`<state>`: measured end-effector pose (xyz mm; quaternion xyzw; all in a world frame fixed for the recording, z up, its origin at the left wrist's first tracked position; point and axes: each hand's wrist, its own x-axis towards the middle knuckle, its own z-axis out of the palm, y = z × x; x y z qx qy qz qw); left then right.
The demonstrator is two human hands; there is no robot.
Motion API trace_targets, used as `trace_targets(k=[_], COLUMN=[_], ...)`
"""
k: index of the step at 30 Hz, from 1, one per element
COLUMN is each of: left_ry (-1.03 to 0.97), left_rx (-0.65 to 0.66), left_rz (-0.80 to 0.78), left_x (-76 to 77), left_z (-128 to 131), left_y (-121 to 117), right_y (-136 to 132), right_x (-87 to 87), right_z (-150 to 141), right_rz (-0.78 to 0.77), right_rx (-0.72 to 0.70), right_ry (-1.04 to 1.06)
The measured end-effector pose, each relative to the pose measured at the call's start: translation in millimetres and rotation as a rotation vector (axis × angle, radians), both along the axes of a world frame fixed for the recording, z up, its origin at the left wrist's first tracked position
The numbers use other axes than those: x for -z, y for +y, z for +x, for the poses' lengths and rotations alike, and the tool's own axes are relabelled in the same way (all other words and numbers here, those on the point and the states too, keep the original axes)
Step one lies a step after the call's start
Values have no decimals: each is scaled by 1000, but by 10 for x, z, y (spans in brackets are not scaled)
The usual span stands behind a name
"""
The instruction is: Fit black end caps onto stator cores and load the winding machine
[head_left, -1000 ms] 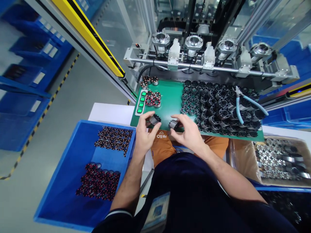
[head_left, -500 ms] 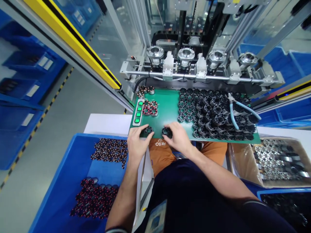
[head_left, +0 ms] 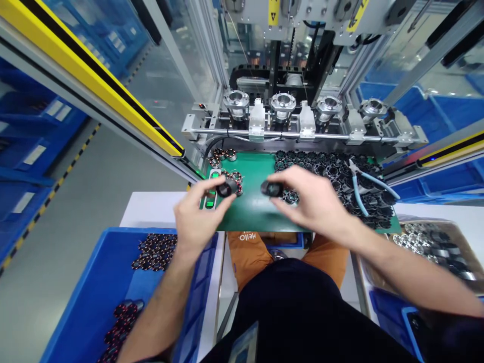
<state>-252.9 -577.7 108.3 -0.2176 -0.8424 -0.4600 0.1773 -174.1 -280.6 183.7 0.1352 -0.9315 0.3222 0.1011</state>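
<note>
I have two short black ring-shaped cores, both held over the green rectangular tabletop (head_left: 251,214): the left core (head_left: 227,187) sits between the thumb and fingers of the left hand (head_left: 199,214), and the right core (head_left: 273,188) is pinched the same way by the right hand (head_left: 315,194). The hands are well apart, with bare green surface between them, each closed on its own piece; the right core is blurred on my feed, so I can't read its detail. From my view the left core overlaps a small cluster of wound cores with red marks (head_left: 237,176), and I can't tell whether they touch. Just left of that cluster I see a pale button strip with lit green buttons (head_left: 210,203), partly covered by the fingers, and at the far left corner a few copper-wound cores (head_left: 216,160). The right side of the tabletop carries a dense block of black ring cores (head_left: 333,171), with light-blue-handled pliers (head_left: 357,193) lying on top. Beyond the far edge I make out a row of silver metal cylindrical holders (head_left: 283,102) behind a horizontal metal rail (head_left: 280,134). Near left stands a blue plastic bin (head_left: 85,282) holding more wound cores; near right, a brown cardboard box (head_left: 462,241) holds silver rings.
</note>
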Motion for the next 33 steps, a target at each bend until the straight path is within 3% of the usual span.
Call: trace_targets(k=[2,4,7,10,13,16,18,20,24,28,30,33], left_ry=[80,133,138,-25,-137,-206,-256,-328,-357,-281,-295,-403], left_rx=[73,155,175,58,53,185,246,222,166,235,267,265], left_rz=[60,0,-201,-330,-361,-324,-343,-434,-632,-752,-716,-508], left_x=[-371,-721,-1072,-1133,-1003,-916,-968,-1094,-1315,-1307,-1274,-1270], left_z=[-500,-1112,-2078,-2856,-3320,-3504,-3510,-3460,-3362,-3459,-3531,-3539], left_y=[85,249,639,1047,1251,1226,1172,1151,1214,1258,1255,1242], right_y=[420,827,1263,1399,1378,1408,1469,1517,1479,1352,1313,1300], right_x=[-378,-629,-737,-611,-413,-300,-309,-370,-539,-669,-709,-706], right_z=[-450,-1056,-2012,-2700,-3043,-3213,-3302,-3373,-3391,-3330,-3339,-3361], right_rz=[112,211,347,423,481,578,623,639,674,716,701,607], right_rx=[27,44,45,177,243,128,9,-64,-89,-70,-71,-51], right_ry=[158,248,311,240,156,159,160,129,42,-19,-60,-56])
